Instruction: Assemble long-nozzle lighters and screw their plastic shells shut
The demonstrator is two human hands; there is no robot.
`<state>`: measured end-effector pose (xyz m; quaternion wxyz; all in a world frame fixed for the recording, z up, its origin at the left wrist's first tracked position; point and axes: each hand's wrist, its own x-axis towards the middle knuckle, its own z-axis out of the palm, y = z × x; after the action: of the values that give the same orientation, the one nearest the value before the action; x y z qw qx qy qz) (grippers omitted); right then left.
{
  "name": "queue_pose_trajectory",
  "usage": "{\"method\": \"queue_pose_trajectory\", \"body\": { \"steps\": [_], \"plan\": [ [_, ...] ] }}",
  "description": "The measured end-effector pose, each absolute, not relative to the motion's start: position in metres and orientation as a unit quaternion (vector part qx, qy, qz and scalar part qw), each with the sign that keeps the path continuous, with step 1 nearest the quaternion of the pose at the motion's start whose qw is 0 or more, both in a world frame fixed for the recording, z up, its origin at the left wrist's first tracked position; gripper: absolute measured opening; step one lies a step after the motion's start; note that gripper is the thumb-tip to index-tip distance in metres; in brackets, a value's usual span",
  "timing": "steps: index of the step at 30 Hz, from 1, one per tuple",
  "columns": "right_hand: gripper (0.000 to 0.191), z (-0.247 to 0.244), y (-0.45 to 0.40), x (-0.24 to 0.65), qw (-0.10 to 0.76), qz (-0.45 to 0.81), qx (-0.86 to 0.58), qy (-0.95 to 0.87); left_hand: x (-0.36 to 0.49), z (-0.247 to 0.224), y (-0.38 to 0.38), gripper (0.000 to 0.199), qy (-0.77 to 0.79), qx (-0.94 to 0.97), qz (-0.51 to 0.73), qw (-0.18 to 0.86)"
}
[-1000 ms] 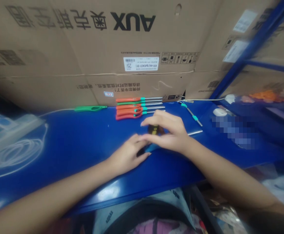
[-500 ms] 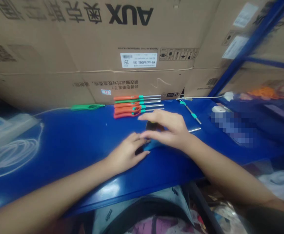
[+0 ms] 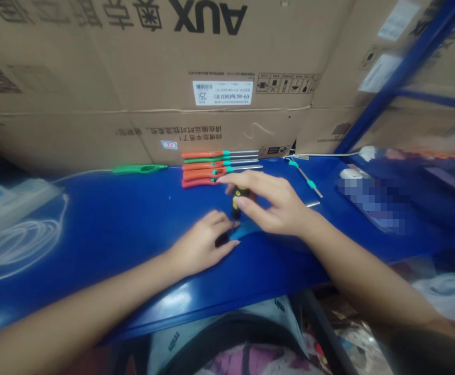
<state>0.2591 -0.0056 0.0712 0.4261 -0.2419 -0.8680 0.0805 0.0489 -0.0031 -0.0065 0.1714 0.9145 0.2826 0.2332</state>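
Note:
My right hand point(image 3: 278, 203) grips a short screwdriver point(image 3: 237, 207) by its black and yellow handle, shaft pointing down. Its tip goes in beside the fingers of my left hand point(image 3: 202, 239) and is hidden there. That left hand is closed on the near end of a blue long-nosed lighter point(image 3: 247, 229), pressed down on the table. Part of the lighter lies under my right hand, and a metal tube end shows past the right wrist. Just beyond my hands, several orange, red and green long-nosed lighters point(image 3: 202, 167) lie in a row, metal tubes to the right.
A green lighter casing point(image 3: 139, 169) lies left of the row. To the right is a loose metal tube with teal fittings point(image 3: 304, 177). Coiled white cable point(image 3: 20, 245) covers the blue table's point(image 3: 141, 208) left side. A large cardboard box point(image 3: 134, 62) stands behind; a blue post point(image 3: 391, 73) rises right.
My right hand has shifted and opened up slightly round the screwdriver, so its handle and shaft now show. My left hand stays in place on the blue lighter.

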Motion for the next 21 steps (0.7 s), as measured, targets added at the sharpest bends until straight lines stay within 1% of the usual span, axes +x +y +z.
{"method": "queue_pose_trajectory", "body": {
  "steps": [2,4,5,7,9,10,12,14,15,17,18,21],
  "plan": [
    [0.031,0.071,-0.006,0.259,0.423,0.165,-0.247,-0.856,0.047,-0.001,-0.004,0.032,0.288,0.920,0.211,0.163],
    [0.026,0.072,-0.004,0.260,0.456,0.233,-0.257,-0.820,0.043,0.009,-0.005,0.031,0.306,0.926,0.166,0.144],
    [0.023,0.073,-0.002,0.261,0.482,0.247,-0.267,-0.797,0.041,0.015,-0.006,0.029,0.321,0.928,0.135,0.131],
    [0.021,0.075,0.004,0.267,0.543,0.226,-0.298,-0.752,0.034,0.028,-0.007,0.028,0.363,0.924,0.070,0.099],
    [0.020,0.077,0.014,0.277,0.581,0.138,-0.338,-0.727,0.028,0.039,-0.008,0.027,0.395,0.915,0.020,0.072],
    [0.019,0.079,0.020,0.285,0.582,0.076,-0.361,-0.724,0.025,0.043,-0.007,0.027,0.405,0.912,0.001,0.066],
    [0.017,0.080,0.032,0.301,0.545,-0.048,-0.416,-0.726,0.021,0.047,-0.005,0.030,0.415,0.907,-0.017,0.066],
    [0.013,0.079,0.043,0.318,0.481,-0.112,-0.475,-0.728,0.020,0.047,-0.002,0.034,0.415,0.907,-0.014,0.076],
    [0.010,0.078,0.048,0.326,0.443,-0.124,-0.509,-0.728,0.021,0.045,0.000,0.035,0.410,0.908,-0.008,0.079],
    [0.006,0.074,0.057,0.338,0.363,-0.123,-0.587,-0.713,0.023,0.041,0.002,0.030,0.396,0.915,0.000,0.078],
    [0.007,0.072,0.060,0.342,0.316,-0.112,-0.627,-0.703,0.024,0.039,0.003,0.027,0.387,0.919,0.000,0.077],
    [0.019,0.066,0.066,0.346,0.170,-0.061,-0.713,-0.677,0.025,0.037,0.005,0.026,0.374,0.924,0.011,0.080]
  ]
}}
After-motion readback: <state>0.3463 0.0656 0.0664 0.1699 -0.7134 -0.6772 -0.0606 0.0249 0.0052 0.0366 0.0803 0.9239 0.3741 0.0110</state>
